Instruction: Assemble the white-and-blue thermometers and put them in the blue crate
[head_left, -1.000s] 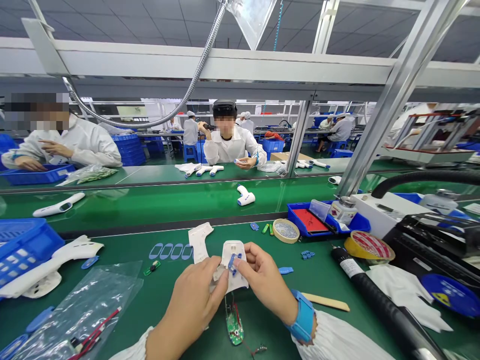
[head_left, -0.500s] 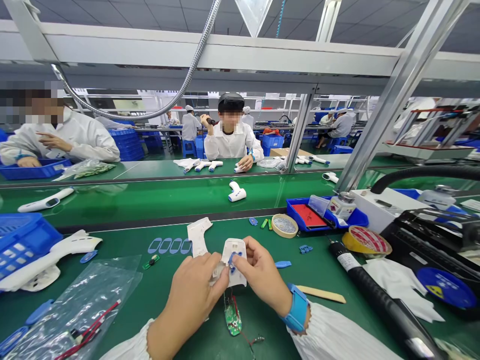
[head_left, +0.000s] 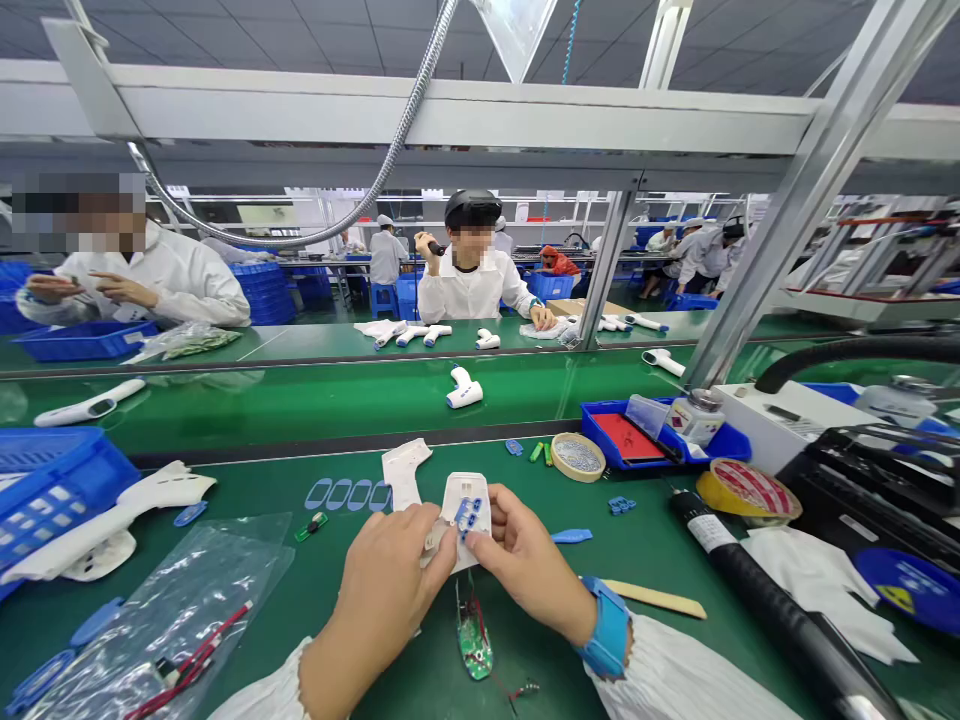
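Note:
Between my hands is a white plastic housing half (head_left: 459,492), its inner side facing me. A blue button piece (head_left: 470,514) sits inside it. My left hand (head_left: 401,575) grips the housing from the left, fingers closed round it. My right hand (head_left: 517,560) holds the right edge, its thumb at the lower end of the blue piece. Just below hangs or lies a green circuit board (head_left: 474,640) with thin wires; I cannot tell whether it is attached. Another white housing half (head_left: 405,470) lies on the green mat behind my left hand.
Blue oval frames (head_left: 349,494) lie in a row at left. A clear plastic bag (head_left: 187,600) and a blue basket (head_left: 67,490) are further left. On the right are a wooden stick (head_left: 656,598), a black electric screwdriver (head_left: 750,590) and a tape roll (head_left: 750,488). Co-workers sit opposite.
My right thumb has moved down the blue button piece, leaving more of it visible. The view has shifted slightly. The co-worker opposite has moved a hand from a white device to a plastic bag.

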